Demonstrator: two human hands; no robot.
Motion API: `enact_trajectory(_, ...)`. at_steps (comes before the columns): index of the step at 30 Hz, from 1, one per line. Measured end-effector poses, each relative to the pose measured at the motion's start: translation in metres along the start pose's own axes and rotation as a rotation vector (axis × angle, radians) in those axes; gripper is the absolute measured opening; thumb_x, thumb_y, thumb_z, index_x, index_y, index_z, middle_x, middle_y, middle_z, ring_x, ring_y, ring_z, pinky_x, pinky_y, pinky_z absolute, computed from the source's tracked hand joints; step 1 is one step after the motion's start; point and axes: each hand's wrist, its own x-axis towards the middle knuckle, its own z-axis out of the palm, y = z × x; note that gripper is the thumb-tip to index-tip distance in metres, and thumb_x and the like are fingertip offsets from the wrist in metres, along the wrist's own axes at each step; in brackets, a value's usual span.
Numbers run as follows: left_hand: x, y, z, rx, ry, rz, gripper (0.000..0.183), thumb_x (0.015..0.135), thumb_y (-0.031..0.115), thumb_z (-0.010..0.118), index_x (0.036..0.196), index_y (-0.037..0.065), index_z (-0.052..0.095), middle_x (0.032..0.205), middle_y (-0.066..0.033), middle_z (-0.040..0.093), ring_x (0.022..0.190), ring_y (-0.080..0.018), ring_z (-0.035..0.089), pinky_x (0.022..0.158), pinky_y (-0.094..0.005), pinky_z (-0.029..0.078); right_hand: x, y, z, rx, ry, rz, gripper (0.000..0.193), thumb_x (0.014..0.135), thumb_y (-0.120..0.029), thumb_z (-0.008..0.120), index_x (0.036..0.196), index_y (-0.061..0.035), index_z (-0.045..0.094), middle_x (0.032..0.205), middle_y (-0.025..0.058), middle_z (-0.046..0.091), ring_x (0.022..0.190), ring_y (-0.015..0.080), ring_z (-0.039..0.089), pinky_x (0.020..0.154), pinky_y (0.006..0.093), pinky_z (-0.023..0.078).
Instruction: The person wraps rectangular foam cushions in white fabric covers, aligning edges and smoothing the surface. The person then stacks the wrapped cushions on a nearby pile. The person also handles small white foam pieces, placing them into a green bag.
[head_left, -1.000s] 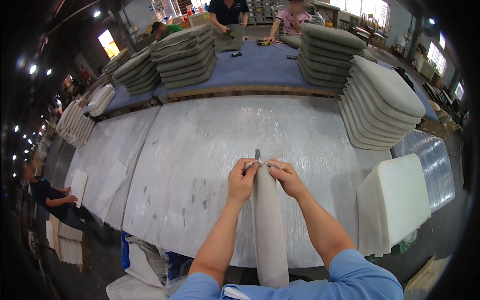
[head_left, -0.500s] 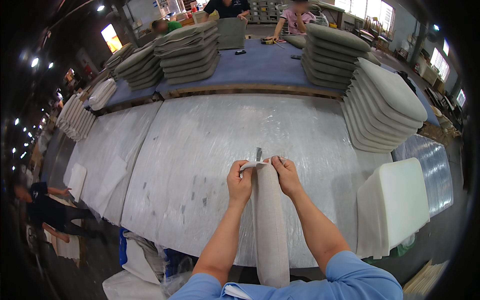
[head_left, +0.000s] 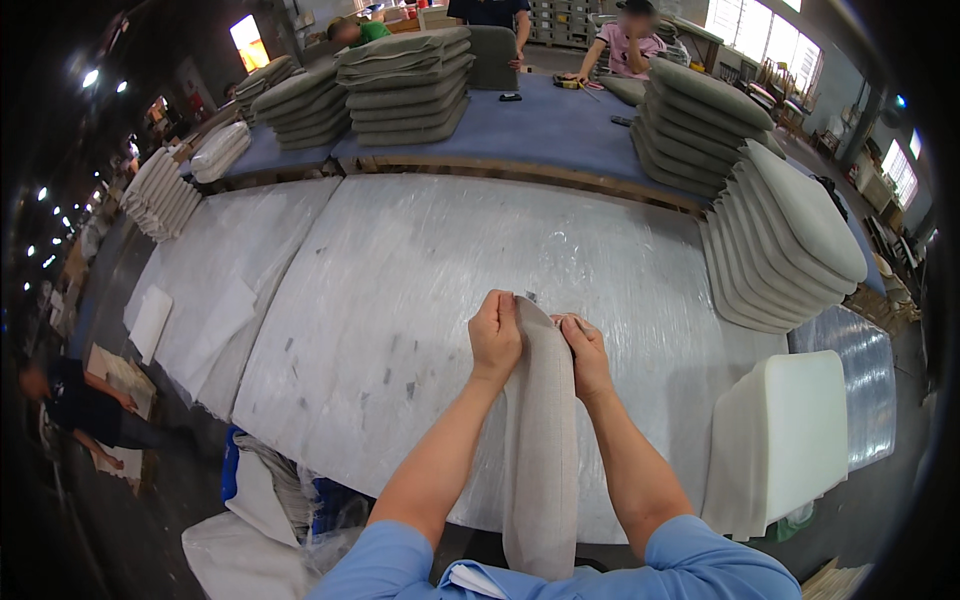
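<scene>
A light grey, fabric-covered seat cushion [head_left: 542,430] stands on its edge in front of me, its narrow side seam facing up and its near end against my body. At its far end, my left hand [head_left: 495,335] is closed on the cushion's fabric at the left corner. Just across from it, my right hand [head_left: 584,350] pinches the fabric at the right corner. The cover edge between both hands is drawn over the end. What lies inside my fingers is hidden.
A plastic-wrapped table [head_left: 400,300] lies under my hands. Light cushions [head_left: 790,240] are stacked at right, near white foam pads [head_left: 805,430]. Dark grey cushions [head_left: 410,90] stand on the blue table [head_left: 560,135], where people work. Another person [head_left: 90,405] is at left.
The loose flap that my left hand held out has been pulled round the cushion's far end. My right hand has shifted slightly nearer along the right side. The view has tilted a little.
</scene>
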Motion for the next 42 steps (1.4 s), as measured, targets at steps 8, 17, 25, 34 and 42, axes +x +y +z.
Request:
enact_trajectory(8, 0.011, -0.025, 0.023, 0.082, -0.118, 0.110, 0.044, 0.108, 0.031, 0.045, 0.078, 0.001, 0.057, 0.062, -0.0193, 0.053, 0.052, -0.0330, 0.051, 0.054, -0.0408, 0.043, 0.001, -0.001, -0.017, -0.120, 0.033, 0.054, 0.026, 0.105, -0.029, 0.060, 0.086, -0.0115, 0.065, 0.080, -0.0064, 0.059, 0.072, 0.0031, 0.051, 0.063, 0.0236, 0.042)
enact_trajectory(17, 0.013, -0.043, 0.040, 0.053, -0.141, 0.028, 0.047, 0.108, 0.034, 0.041, 0.083, -0.001, 0.061, 0.069, -0.0257, 0.058, 0.060, -0.0415, 0.058, 0.058, -0.0453, 0.044, 0.001, 0.000, -0.013, -0.152, 0.093, -0.006, 0.029, 0.106, -0.025, 0.057, 0.083, -0.0089, 0.063, 0.079, -0.0056, 0.060, 0.070, 0.0036, 0.051, 0.062, 0.0242, 0.042)
enact_trajectory(25, 0.023, -0.033, -0.009, -0.486, -0.426, -0.497, 0.044, 0.106, 0.045, 0.053, 0.103, 0.004, 0.068, 0.095, -0.0029, 0.069, 0.090, -0.0164, 0.062, 0.083, -0.0320, 0.048, 0.002, -0.003, -0.025, -0.142, 0.008, 0.041, 0.033, 0.108, -0.032, 0.057, 0.088, -0.0082, 0.068, 0.082, -0.0057, 0.063, 0.073, 0.0040, 0.053, 0.066, 0.0244, 0.043)
enact_trajectory(34, 0.017, 0.012, -0.036, -0.191, -0.797, -0.520, 0.026, 0.089, 0.015, 0.080, 0.113, 0.006, 0.073, 0.115, -0.0019, 0.069, 0.106, -0.0175, 0.063, 0.098, -0.0349, 0.047, -0.001, -0.006, -0.035, 0.008, -0.124, 0.095, 0.033, 0.107, -0.031, 0.058, 0.110, -0.0025, 0.073, 0.094, -0.0001, 0.069, 0.085, 0.0087, 0.059, 0.079, 0.0268, 0.048)
enact_trajectory(42, -0.020, 0.007, -0.003, 0.025, -0.264, 0.010, 0.013, 0.098, 0.011, 0.065, 0.106, 0.004, 0.072, 0.097, -0.0116, 0.070, 0.086, -0.0158, 0.063, 0.076, -0.0337, 0.050, 0.007, -0.005, -0.029, -0.155, -0.084, 0.020, 0.032, 0.108, -0.031, 0.056, 0.095, -0.0054, 0.070, 0.083, -0.0045, 0.063, 0.075, 0.0047, 0.052, 0.068, 0.0249, 0.044)
